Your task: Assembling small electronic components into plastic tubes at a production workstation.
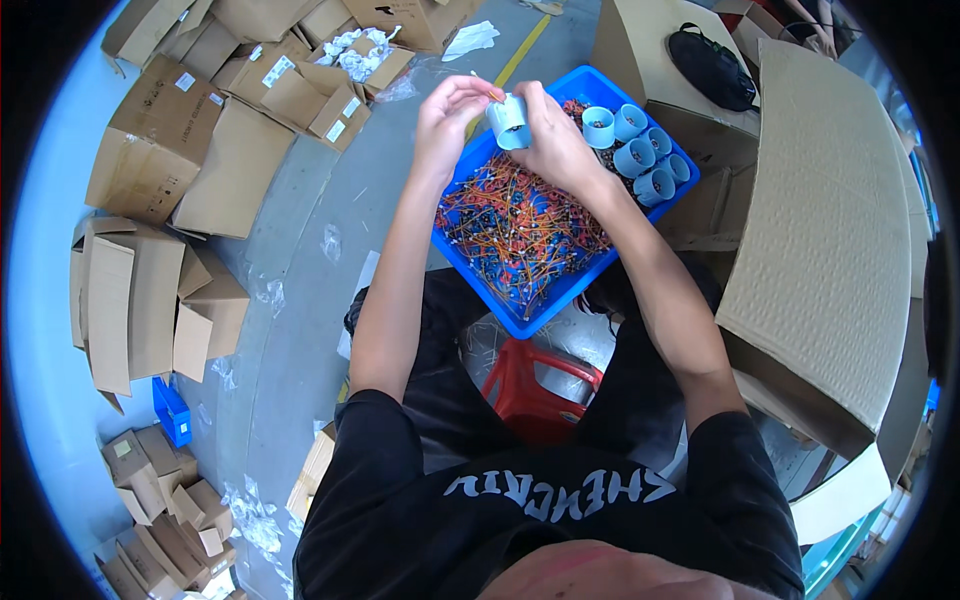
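Observation:
My right hand (553, 138) is wrapped round a light blue plastic cup (509, 127), held tilted above the tray with small dark bits inside. At the cup's upper end my left hand (447, 122) pinches a thin orange wire piece, mostly hidden by the fingers. Below both hands a blue plastic tray (520, 327) rests over my lap. A tangled heap of orange wire pieces (525, 230) with red and dark ends fills much of it. Several more light blue cups (633, 157) stand together at the tray's far right, some with small parts inside.
A large cardboard box (815, 240) stands close on my right. Behind it, a black bag (710, 66) lies on another carton. Open cartons (160, 140) line the left side, with plastic scraps on the grey floor (300, 200). A red stool (535, 390) shows between my legs.

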A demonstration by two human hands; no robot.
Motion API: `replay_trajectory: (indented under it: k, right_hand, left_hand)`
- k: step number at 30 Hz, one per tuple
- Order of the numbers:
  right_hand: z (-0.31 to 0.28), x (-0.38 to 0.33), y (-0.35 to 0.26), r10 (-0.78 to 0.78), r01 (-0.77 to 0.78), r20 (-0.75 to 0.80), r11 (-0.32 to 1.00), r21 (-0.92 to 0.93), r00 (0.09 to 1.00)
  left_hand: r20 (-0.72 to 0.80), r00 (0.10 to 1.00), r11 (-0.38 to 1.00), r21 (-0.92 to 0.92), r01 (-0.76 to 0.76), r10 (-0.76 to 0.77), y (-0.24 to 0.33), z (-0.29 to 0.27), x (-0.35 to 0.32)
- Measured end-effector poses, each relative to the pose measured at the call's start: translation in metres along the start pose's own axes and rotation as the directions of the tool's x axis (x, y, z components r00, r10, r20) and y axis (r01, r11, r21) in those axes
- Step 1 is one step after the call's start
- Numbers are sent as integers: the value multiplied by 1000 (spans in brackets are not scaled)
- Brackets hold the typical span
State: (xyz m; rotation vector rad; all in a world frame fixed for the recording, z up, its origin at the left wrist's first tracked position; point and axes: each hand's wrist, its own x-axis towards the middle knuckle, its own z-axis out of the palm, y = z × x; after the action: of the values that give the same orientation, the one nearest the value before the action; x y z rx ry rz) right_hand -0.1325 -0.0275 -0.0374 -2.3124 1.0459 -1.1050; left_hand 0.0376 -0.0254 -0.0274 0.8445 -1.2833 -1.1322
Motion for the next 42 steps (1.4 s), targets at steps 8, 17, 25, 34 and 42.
replay_trajectory:
  k: [8,17,25,34,42]
  right_hand:
    - [-23,-14,36,190,-183,31,972,-149,981]
    - [-40,-58,86,580,-291,323,724,-626,747]
    - [-1,-66,89,445,-229,261,781,-581,857]
    - [5,-152,-18,327,-355,-220,929,-104,919]
    - [-127,-261,-239,164,-497,650,786,368,742]
  left_hand:
    - [257,960,909,366,-200,108,-17,28,-1]
    - [524,756,701,703,-124,-392,-25,48,-8]
    - [391,799,551,829,-91,-456,-27,34,9]
    - [290,737,350,933,-78,-610,-42,44,7]
    - [248,586,154,966,-207,-771,-129,9,-29]
